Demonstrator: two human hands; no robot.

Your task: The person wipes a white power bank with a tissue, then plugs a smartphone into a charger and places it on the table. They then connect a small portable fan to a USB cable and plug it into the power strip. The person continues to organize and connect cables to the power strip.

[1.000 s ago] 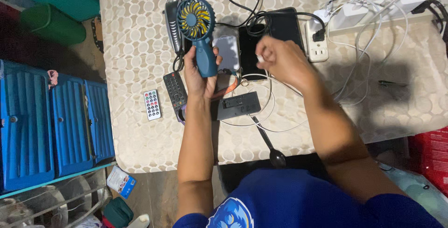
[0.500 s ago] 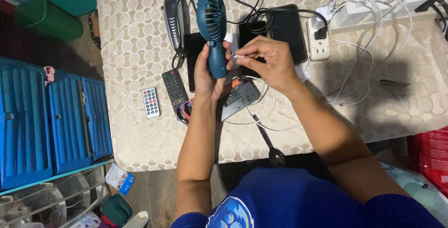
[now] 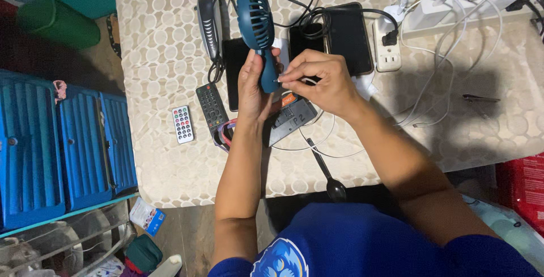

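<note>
Now | left grip wraps fan handle | right grip pinches plug against it

Left hand: raised, fingers curled in a closed grip. Right hand: fingertips pinched together, touching left thumb side.

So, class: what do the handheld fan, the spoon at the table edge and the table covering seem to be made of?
Handheld fan: probably matte moulded plastic, dark teal, with a slatted grille. Spoon: black with a slight sheen, likely plastic, possibly coated metal. Table covering: beige with a repeating rounded pattern; fabric or vinyl, unclear which.
</note>
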